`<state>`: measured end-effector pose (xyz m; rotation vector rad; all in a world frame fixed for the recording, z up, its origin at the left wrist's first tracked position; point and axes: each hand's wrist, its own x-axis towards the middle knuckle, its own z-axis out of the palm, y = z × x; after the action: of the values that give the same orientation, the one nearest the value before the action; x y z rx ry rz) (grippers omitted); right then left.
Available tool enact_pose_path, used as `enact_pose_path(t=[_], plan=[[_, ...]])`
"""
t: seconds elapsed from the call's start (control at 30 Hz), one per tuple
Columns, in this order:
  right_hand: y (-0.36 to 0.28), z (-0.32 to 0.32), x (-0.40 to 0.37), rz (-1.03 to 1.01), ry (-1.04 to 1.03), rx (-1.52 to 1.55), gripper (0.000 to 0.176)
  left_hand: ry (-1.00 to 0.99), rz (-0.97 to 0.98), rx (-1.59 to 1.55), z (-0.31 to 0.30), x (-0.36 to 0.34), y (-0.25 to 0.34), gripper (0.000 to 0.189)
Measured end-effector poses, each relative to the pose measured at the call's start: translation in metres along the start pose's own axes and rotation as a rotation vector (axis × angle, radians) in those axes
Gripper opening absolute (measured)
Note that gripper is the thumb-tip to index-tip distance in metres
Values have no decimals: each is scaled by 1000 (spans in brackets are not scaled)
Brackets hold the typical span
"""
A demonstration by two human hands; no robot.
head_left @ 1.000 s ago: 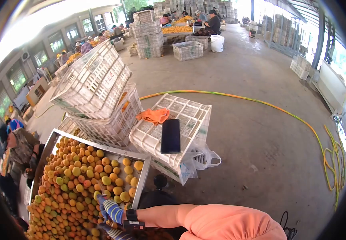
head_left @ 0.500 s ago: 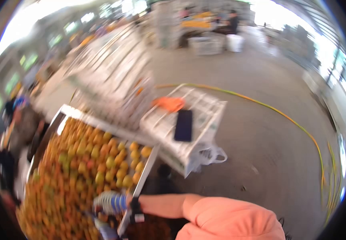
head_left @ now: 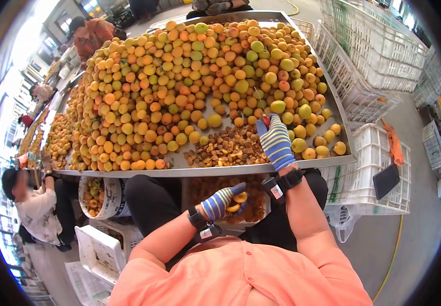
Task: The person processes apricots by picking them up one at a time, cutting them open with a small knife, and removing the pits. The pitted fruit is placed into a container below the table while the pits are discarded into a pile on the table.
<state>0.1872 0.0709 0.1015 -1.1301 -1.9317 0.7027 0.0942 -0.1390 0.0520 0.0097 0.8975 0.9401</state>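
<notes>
My left hand point(head_left: 218, 203), in a striped glove, is closed on cut apricot halves point(head_left: 239, 198) in front of the metal table edge. Below it a container of orange cut fruit point(head_left: 253, 209) sits between my knees, partly hidden. My right hand point(head_left: 277, 144), gloved alike, rests over the tray and grips a small knife point(head_left: 266, 121) with a red handle, its thin blade pointing away from me. Brown apricot pits point(head_left: 230, 146) lie heaped just left of that hand. Whole apricots point(head_left: 149, 97), orange with some green, cover most of the metal-rimmed tray point(head_left: 210, 171).
White plastic crates point(head_left: 368, 46) are stacked at the right. A nearer crate point(head_left: 368, 178) bears a dark flat tablet-like object point(head_left: 386, 181) and an orange cloth point(head_left: 393, 143). At left stand a white bucket point(head_left: 114, 199) of fruit, a white bin point(head_left: 98, 250) and a seated co-worker point(head_left: 39, 209).
My view has swung from the floor and crates at the right to the fruit tray straight ahead. Both my hands are now plainly visible, apart from each other.
</notes>
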Motion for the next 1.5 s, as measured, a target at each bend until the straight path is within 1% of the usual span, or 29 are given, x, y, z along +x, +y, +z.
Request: enact_pose_path(t=[0.03, 0.07, 0.13, 0.17, 0.23, 0.3, 0.4, 0.47, 0.5, 0.53, 0.57, 0.6, 0.67, 0.73, 0.77, 0.8, 0.87, 0.9, 1.0, 1.07, 1.13, 1.17, 1.2, 1.23, 1.27, 1.33, 1.37, 1.47, 1.5], plan=[[4, 4, -2, -29, 15, -12, 28, 16, -40, -162, -17, 4, -8, 37], [2, 4, -4, -55, 31, -26, 28, 82, 80, -215, -22, 2, -10, 36], [2, -1, -8, -36, 1, -42, 27, 199, 323, -324, -29, -1, -14, 37], [3, 3, -8, -33, 4, -47, 26, 128, 289, -239, -39, -7, -7, 41], [4, 3, -9, -53, 12, -38, 25, 204, 424, 270, -32, -21, -3, 40], [0, -1, -10, -38, -4, -59, 26, 134, 255, -46, -15, -37, 12, 35], [-2, -2, -9, -24, -12, -71, 27, 88, 256, 423, 19, -71, 75, 30], [1, -1, -8, -36, -7, -21, 27, 365, 530, 754, 22, -71, 127, 28], [-3, -3, -9, -27, -17, -99, 27, 574, 974, 1035, 20, -57, 170, 29], [-2, -4, -9, -60, -1, -84, 27, 776, 1090, 1357, 10, -49, 196, 27], [-5, -6, -9, -64, -4, -65, 26, 929, 1084, 1522, -12, -32, 224, 35], [-8, -8, -10, -68, -4, -49, 26, 1186, 929, 1853, -4, -33, 240, 47], [-4, -3, -9, -86, 5, -119, 25, 1288, 686, 2014, -4, -21, 260, 58], [-5, -5, -9, -83, -18, -172, 25, 1269, 401, 2120, -4, -10, 271, 63], [-6, -7, -9, -54, -65, -171, 26, 1317, 457, 2149, -16, 0, 274, 66], [-6, -6, -8, -44, -87, -167, 26, 1319, 473, 2143, -29, 6, 283, 66], [-2, -3, -8, -126, 0, -154, 27, 1314, 488, 2137, -31, 9, 286, 67], [2, 1, -8, -146, 14, -168, 28, 1332, 565, 2027, -33, 9, 283, 66], [0, 2, -7, -88, -53, -91, 30, 1265, 844, 1680, -25, 2, 271, 60], [-6, 3, -8, -79, -58, 64, 30, 850, 973, 1183, -35, 7, 262, 55], [-8, 8, -10, -69, -99, 230, 28, 443, 1021, 665, -48, 10, 246, 51], [-6, 14, -13, -60, -136, 322, 27, 236, 1013, 370, -19, -2, 220, 49], [-7, 18, -17, -51, -174, 414, 25, 178, 990, 308, 2, -11, 200, 48], [-22, 8, -21, -19, -218, 554, 21, 82, 990, 265, -1, -7, 187, 47], [-25, 8, -24, 31, -265, 621, 20, -16, 988, 220, -1, -5, 173, 46], [-26, 10, -32, 138, -360, 756, 20, -141, 910, 36, 7, -6, 145, 44], [-25, 11, -35, 101, -357, 727, 21, -137, 879, -3, 14, -9, 136, 45], [-32, -1, -41, 94, -427, 666, 22, -359, 758, -211, 22, -9, 120, 45], [-31, -2, -42, 24, -403, 653, 24, -400, 738, -223, 19, -7, 119, 44]])
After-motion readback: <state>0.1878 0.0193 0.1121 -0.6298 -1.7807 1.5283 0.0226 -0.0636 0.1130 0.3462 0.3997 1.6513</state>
